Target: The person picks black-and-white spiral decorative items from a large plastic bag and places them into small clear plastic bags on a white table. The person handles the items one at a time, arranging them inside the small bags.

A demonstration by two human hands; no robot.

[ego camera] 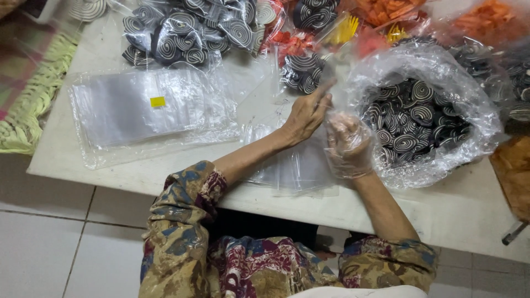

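My left hand (307,114) is raised over the white table (138,174), fingers pinched on the edge of a small clear plastic bag (301,160). My right hand (349,144) wears a thin clear plastic glove and holds the same bag's other side, right beside the left hand. Just to the right stands a big clear sack (422,118) full of black-and-white spiral snacks. More flat clear bags lie under my hands.
A stack of empty clear bags with a yellow sticker (146,107) lies on the left of the table. Filled packets of spiral snacks (187,30) and orange snacks (386,11) crowd the far edge. A woven mat (30,94) hangs at far left; tiled floor below.
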